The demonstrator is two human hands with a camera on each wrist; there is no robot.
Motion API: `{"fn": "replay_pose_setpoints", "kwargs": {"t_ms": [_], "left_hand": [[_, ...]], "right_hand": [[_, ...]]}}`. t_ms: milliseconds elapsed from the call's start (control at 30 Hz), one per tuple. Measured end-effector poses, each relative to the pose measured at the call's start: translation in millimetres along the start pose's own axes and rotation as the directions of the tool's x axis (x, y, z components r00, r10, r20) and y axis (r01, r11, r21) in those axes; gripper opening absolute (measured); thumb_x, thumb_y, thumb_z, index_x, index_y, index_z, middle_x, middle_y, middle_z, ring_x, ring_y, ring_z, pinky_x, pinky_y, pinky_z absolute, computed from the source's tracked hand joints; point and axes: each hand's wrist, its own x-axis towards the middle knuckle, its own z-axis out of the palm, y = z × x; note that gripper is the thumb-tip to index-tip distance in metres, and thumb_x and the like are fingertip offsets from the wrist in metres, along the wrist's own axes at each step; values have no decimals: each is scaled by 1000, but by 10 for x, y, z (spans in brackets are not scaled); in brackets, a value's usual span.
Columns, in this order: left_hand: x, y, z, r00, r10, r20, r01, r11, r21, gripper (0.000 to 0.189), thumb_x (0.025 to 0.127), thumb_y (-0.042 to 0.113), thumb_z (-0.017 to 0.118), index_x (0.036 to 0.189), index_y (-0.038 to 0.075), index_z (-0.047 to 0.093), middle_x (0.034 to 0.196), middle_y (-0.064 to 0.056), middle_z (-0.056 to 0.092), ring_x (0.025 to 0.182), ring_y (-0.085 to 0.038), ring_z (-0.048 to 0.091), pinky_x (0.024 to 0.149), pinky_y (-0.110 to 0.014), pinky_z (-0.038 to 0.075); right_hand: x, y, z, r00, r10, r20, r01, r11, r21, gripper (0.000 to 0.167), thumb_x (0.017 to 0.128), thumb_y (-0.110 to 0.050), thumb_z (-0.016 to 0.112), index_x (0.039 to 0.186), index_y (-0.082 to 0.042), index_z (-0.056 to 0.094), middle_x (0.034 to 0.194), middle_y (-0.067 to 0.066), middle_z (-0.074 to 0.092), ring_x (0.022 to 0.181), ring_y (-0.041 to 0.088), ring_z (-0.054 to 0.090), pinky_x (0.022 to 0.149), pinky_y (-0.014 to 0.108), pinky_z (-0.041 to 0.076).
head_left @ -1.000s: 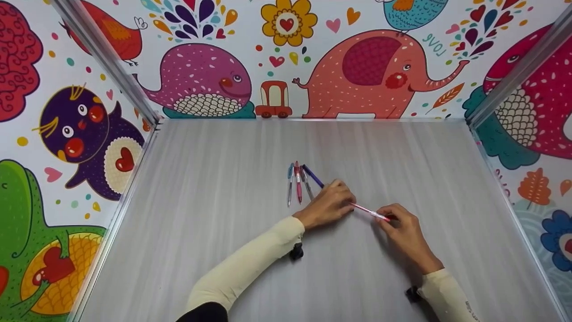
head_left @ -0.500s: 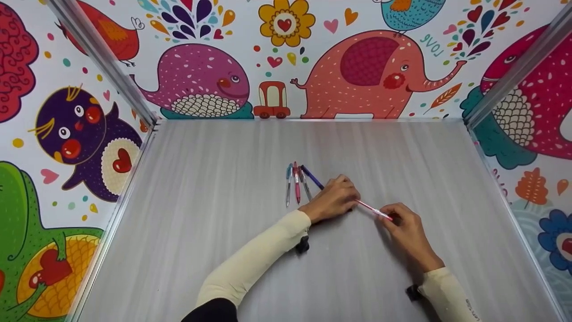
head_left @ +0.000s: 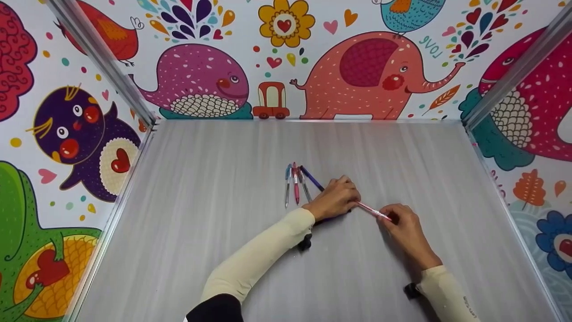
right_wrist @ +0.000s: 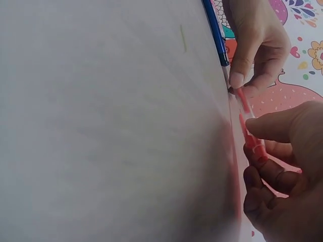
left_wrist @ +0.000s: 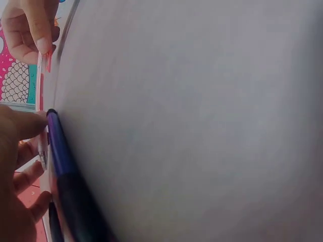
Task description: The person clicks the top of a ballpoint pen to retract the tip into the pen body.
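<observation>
A clear pen with red parts [head_left: 369, 208] spans the gap between both hands. My left hand [head_left: 336, 198] pinches its far-left end. At its red clip end, my right hand [head_left: 405, 228] holds it between thumb and fingers; the right wrist view shows the red end [right_wrist: 256, 146] in that grip. Close under the left thumb, a dark blue pen [left_wrist: 63, 156] lies on the table, mostly hidden by the wrist in the head view. Beyond the left hand lie a blue-topped clear pen [head_left: 287, 185], a pink pen [head_left: 296, 184], a dark-topped clear pen [head_left: 304, 183] and a blue-purple pen [head_left: 313, 179].
The grey wood-grain table [head_left: 214, 179] is bounded by metal edge strips. Walls with cartoon animals, such as an elephant [head_left: 366, 80], rise at the back and both sides. A short greenish line [right_wrist: 183, 38] shows on the surface in the right wrist view.
The left hand and forearm have shifted slightly right, and more of the dark blue pen shows under the wrist. Both hands keep hold of the red pen. The head view has moved a little.
</observation>
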Motion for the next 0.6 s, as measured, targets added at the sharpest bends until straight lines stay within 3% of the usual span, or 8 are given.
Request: {"fn": "replay_pose_setpoints", "kwargs": {"t_ms": [400, 600], "left_hand": [[-20, -7, 25, 1000, 0, 0, 0, 999, 42, 19, 109, 30, 72, 117, 19, 85, 123, 3, 75, 124, -17, 57, 104, -39, 49], [-92, -7, -26, 997, 4, -77, -3, 1000, 8, 21, 108, 23, 74, 125, 14, 82, 126, -1, 75, 124, -20, 59, 102, -36, 52]], "right_hand": [[6, 14, 17, 1000, 9, 4, -9, 999, -31, 15, 94, 7, 82, 103, -4, 78, 94, 5, 69, 90, 21, 55, 74, 20, 43], [11, 9, -4, 1000, 4, -18, -4, 1000, -30, 17, 93, 6, 84, 107, -2, 79, 98, 7, 72, 93, 22, 57, 76, 16, 42]]}}
